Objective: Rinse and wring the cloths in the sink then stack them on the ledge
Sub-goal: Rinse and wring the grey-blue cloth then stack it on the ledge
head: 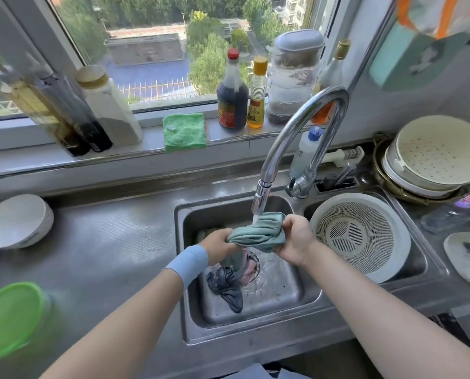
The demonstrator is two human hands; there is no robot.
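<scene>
Fingers of left hand curled round the left end of the teal cloth, gripping it. Right hand likewise, fingers and thumb wrapped tight round the right end. Cloth is bunched between the two hands and held above the left sink basin, directly under the faucet spout. Water is running and the stream lands on the cloth's top edge. Part of the cloth hangs down below the left hand.

Head view, rest of it:
- Dark blue-grey cloth crumpled on the basin floor, near the front left of the drain.
- Pink cloth over the drain, wet, partly hidden behind the hanging teal one.
- Green cloth folded flat on the window ledge, just left of the dark sauce bottle.
- White colander sits in the right basin.
- Blue wristband on the left wrist.
- White bowl upside down on the steel counter, left of the sink; green lid at the near left edge, blurred.
- Small plate with spoon at far right.
</scene>
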